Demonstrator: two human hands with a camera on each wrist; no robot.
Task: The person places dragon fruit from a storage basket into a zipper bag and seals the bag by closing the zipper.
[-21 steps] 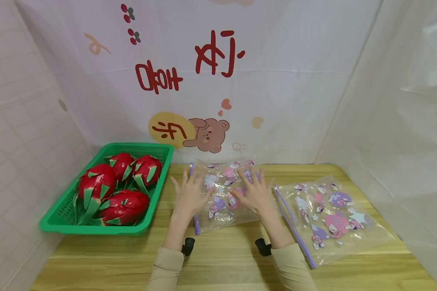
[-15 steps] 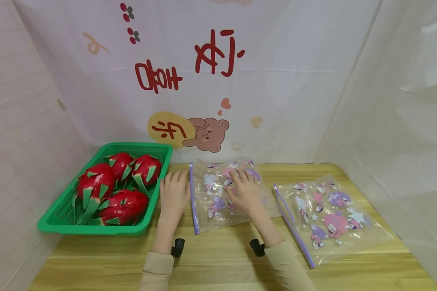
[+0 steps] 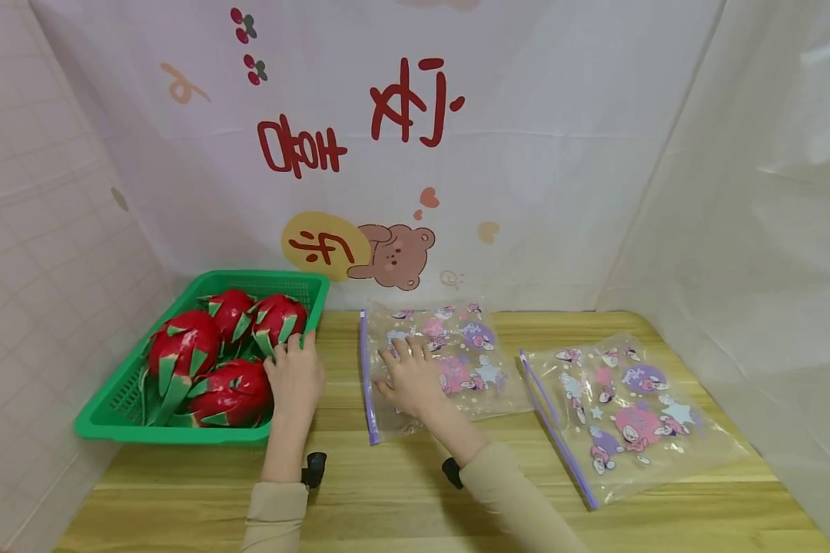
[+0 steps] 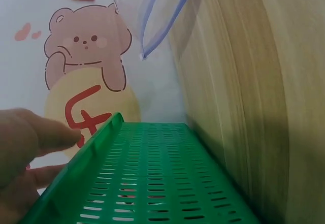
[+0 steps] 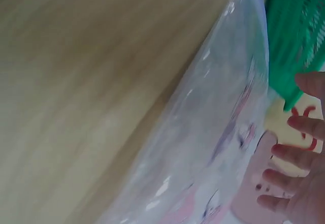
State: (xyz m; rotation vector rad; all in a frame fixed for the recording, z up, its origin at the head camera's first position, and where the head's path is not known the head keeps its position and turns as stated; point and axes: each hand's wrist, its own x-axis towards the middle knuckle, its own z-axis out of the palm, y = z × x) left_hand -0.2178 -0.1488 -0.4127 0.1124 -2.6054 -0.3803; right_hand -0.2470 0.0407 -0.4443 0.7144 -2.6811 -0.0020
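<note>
My left hand [image 3: 296, 384] is at the right rim of the green basket [image 3: 180, 436], fingers loosely bent over the edge beside the red dragon fruits [image 3: 238, 392]. In the left wrist view the thumb and a finger of the left hand [image 4: 30, 142] show above the basket wall [image 4: 152, 168], with nothing between them. Above a clear zip bag [image 3: 487, 372] with cartoon prints hovers my right hand [image 3: 415, 384], close to the purple zip strip [image 3: 368, 384]. The right wrist view shows spread fingers on this hand [image 5: 299, 168], the bag [image 5: 203, 142] beneath.
A second printed zip bag [image 3: 636, 422] lies to the right on the wooden table [image 3: 415, 499], its purple zip edge slightly parted. Behind the table hangs a white backdrop [image 3: 539, 192] with a bear print; pale sheeting stands at both sides.
Both hands were over the middle bag. My left hand has moved left to the basket rim, while my right hand has drawn left toward the zip strip. Bags and basket stay put.
</note>
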